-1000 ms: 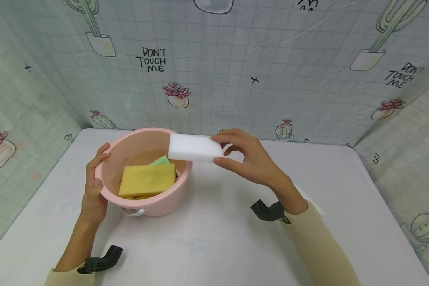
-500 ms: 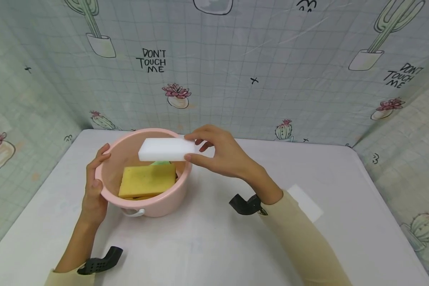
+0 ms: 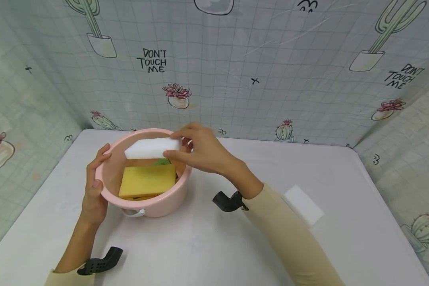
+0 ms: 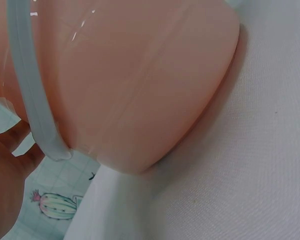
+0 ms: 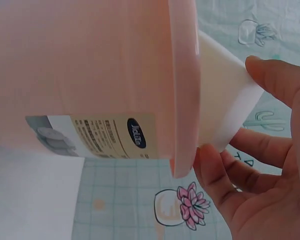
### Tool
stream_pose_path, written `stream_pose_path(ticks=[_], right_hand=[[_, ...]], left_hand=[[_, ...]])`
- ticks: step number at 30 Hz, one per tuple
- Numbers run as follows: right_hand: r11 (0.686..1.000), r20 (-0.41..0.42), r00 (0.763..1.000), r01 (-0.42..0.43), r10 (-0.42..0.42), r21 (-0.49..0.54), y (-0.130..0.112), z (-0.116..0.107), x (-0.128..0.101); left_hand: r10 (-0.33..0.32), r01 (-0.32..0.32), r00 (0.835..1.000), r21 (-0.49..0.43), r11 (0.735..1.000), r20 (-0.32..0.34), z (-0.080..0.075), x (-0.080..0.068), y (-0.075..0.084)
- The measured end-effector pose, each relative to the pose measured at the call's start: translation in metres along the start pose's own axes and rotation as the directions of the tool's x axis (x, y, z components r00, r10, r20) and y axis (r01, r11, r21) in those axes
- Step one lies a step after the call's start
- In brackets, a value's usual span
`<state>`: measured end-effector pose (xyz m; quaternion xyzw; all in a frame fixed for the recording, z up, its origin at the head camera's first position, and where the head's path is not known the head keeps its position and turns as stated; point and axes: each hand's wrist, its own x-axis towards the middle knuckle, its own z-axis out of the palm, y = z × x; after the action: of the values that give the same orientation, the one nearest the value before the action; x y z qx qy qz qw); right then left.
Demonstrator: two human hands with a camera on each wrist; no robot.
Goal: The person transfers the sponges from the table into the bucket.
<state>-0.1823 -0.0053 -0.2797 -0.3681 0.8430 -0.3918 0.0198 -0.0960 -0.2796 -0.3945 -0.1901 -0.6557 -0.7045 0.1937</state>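
A pink bucket stands tilted slightly toward me on the white table, its label facing the right wrist view. My left hand grips its rim on the left, fingers over the edge; part of that hand shows beside the pale handle in the left wrist view. Between thumb and fingers, my right hand pinches one end of a white sponge block. Most of the block hangs over the bucket's mouth, within the rim's outline. Inside lie a yellow sponge and, partly hidden behind it, a green piece.
On the table, to the right of the bucket, lies a flat white rectangle, partly covered by the right sleeve. Behind the table hangs a cactus-print curtain, close to the bucket's far side.
My right hand has carried the white sponge block leftward, from the bucket's right rim to over its opening. The white rectangle at right has come out from behind the sleeve. My left hand stays put.
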Motion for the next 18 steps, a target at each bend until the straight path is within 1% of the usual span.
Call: stream_pose_path(ticks=[4, 9, 13, 18], right_hand=[[0.997, 0.016, 0.998, -0.059, 0.060, -0.053, -0.004, 0.005, 0.007], [0.987, 0.053, 0.993, -0.096, 0.103, -0.125, -0.009, 0.007, 0.015], [0.984, 0.059, 0.989, -0.125, 0.134, -0.128, -0.011, 0.010, 0.019], [0.979, 0.062, 0.985, -0.153, 0.162, -0.131, -0.013, 0.016, 0.025]], left_hand=[[0.005, -0.005, 1.000, -0.005, 1.000, 0.002, -0.001, 0.000, -0.001], [0.014, -0.014, 1.000, -0.032, 0.999, 0.005, -0.001, 0.001, -0.001], [0.011, -0.010, 1.000, -0.048, 0.999, 0.001, -0.001, 0.002, -0.001], [0.008, -0.008, 1.000, -0.030, 1.000, 0.003, -0.001, 0.001, -0.001]])
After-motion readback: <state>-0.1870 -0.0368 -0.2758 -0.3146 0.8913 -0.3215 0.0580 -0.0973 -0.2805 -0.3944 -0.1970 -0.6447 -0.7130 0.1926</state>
